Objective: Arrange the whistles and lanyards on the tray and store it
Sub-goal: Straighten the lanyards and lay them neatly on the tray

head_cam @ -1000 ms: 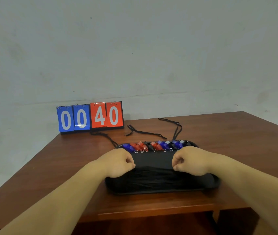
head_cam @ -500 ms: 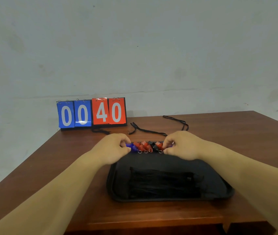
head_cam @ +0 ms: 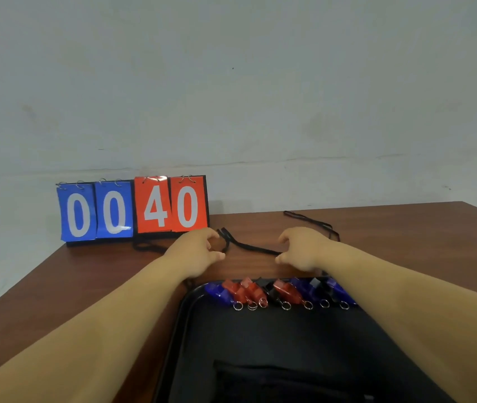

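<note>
A black lanyard lies on the brown table beyond the tray. My left hand is at its looped left end, fingers curved, thumb and forefinger apart. My right hand is at its right end in the same curved shape, the thumb touching the cord. The lanyard still lies flat. Several blue, red and black whistles with key rings line the far edge of the black tray. A bundle of black lanyards lies on the tray's near part. My right forearm hides the tray's right side.
A flip scoreboard reading 00 40 stands at the table's back left by the wall. Another black lanyard lies behind my right hand, and one more lies under the scoreboard's front. The table's left edge runs diagonally.
Both hands left the row of whistles and moved away from me to the lanyard on the table. The view has tilted down and closer, so the tray fills the lower frame.
</note>
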Demonstrator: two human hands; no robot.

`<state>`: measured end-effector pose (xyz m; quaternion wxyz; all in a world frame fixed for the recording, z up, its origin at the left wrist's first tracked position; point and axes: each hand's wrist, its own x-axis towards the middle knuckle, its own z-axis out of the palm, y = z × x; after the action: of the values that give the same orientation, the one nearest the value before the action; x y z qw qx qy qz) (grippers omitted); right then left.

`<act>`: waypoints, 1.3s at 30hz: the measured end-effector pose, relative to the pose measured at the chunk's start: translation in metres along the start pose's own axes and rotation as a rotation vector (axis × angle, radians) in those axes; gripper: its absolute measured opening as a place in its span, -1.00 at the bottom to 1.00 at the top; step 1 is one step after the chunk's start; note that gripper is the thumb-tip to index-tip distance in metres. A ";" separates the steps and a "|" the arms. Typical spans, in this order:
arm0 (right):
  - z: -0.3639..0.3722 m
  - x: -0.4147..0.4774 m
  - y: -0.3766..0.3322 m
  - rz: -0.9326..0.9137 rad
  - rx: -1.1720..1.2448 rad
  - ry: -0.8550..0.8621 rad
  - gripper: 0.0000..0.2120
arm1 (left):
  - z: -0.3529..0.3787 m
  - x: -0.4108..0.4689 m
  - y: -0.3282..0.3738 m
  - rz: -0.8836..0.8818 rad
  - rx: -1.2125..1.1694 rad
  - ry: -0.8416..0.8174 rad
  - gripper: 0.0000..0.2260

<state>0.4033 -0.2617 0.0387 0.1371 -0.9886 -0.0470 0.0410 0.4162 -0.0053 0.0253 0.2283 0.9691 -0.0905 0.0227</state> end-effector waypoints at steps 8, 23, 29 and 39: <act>0.002 0.022 0.015 0.026 0.078 -0.077 -0.71 | 0.021 0.035 -0.002 -0.030 0.123 -0.037 -0.90; -0.029 -0.035 0.001 -0.122 0.320 0.206 -0.86 | -0.030 -0.025 0.038 0.070 -0.258 0.262 -0.89; -0.052 -0.087 0.002 -0.167 0.506 0.293 -0.89 | -0.054 -0.071 0.069 0.151 -0.471 0.322 -0.97; -0.048 -0.130 0.017 -0.222 0.610 0.268 -0.93 | -0.044 -0.112 0.093 0.198 -0.580 0.242 -0.93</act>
<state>0.2805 -0.3046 0.0889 0.4349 -0.8875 -0.1214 -0.0920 0.2888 -0.0483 0.0959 0.5006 0.8405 -0.1593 0.1329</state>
